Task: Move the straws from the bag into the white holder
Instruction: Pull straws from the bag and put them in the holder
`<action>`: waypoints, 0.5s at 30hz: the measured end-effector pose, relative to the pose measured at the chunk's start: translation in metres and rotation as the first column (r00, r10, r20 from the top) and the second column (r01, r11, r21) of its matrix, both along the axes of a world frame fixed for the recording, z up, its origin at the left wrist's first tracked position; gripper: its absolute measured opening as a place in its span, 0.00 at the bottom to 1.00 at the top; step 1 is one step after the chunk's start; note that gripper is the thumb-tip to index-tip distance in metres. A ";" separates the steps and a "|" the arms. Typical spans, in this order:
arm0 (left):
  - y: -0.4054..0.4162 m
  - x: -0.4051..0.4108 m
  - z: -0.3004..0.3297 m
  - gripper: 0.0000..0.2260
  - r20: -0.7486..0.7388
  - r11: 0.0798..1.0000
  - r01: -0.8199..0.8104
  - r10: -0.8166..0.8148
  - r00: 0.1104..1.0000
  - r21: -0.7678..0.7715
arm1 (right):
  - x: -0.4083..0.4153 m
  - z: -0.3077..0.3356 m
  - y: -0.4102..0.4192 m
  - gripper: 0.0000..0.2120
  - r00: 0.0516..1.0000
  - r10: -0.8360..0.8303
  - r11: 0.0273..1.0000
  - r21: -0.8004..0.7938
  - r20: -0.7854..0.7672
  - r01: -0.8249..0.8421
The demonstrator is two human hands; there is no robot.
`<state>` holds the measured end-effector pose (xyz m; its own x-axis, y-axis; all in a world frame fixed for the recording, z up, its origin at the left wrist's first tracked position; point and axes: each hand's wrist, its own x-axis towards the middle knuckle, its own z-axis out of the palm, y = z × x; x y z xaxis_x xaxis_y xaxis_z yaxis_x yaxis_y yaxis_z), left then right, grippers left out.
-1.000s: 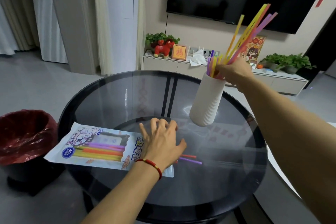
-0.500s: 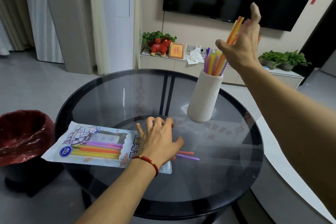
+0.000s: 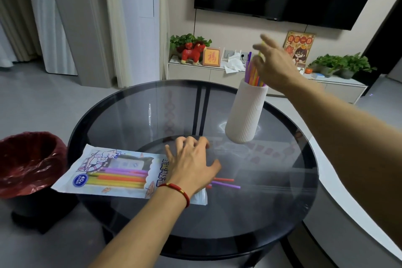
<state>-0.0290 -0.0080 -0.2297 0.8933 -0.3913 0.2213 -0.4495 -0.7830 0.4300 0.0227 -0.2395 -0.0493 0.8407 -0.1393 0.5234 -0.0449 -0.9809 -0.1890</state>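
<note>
Your right hand [image 3: 274,65], fingers spread and empty, hovers over the ribbed white holder [image 3: 245,113] at two o'clock. Your left hand [image 3: 191,164] lies flat on the printed plastic straw bag [image 3: 113,169] (keep it pinned); next, pinch the loose straws [image 3: 226,183] at its mouth.

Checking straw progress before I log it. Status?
Left hand flat on the bag, open. Right hand open over the white holder, straws inside. More in the bag. Nothing blocking.
</note>
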 end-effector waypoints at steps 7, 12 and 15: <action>0.002 -0.001 0.002 0.21 0.010 0.999 0.048 -0.048 0.999 0.023 | -0.007 -0.012 0.003 0.22 1.000 -0.005 1.000 -0.031 -0.023 0.004; 0.021 0.004 0.007 0.29 -0.059 0.977 0.213 -0.212 0.976 0.026 | -0.030 -0.016 0.013 0.18 0.967 0.050 0.997 0.045 0.248 -0.063; 0.036 0.003 0.003 0.40 -0.166 0.935 0.345 -0.329 0.930 0.078 | -0.059 -0.056 0.032 0.12 0.929 0.085 0.972 0.175 0.360 -0.157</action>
